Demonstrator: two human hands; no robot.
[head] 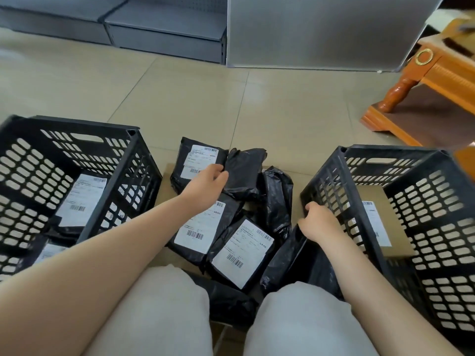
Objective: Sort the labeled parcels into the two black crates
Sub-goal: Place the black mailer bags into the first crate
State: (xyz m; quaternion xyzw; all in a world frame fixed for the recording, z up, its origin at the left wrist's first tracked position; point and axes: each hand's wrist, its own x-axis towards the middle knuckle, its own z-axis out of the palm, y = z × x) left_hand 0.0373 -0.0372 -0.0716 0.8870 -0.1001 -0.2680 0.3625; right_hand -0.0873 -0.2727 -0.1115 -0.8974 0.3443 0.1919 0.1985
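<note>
Left hand point(208, 185) reaches over the pile of black plastic-wrapped parcels with white barcode labels point(228, 227) on the tiled floor point(195, 98), fingers curled onto the edge of one black parcel point(243, 173). Right hand point(320, 222) grips the near wall of the right black slotted plastic crate point(334, 186), which holds a brown cardboard box point(383, 222). Left black slotted crate point(120, 160) holds labeled parcels.

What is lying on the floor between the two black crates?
In the head view, a pile of black parcels lies between the left crate and the right crate, several with white labels, on flat cardboard.
</note>
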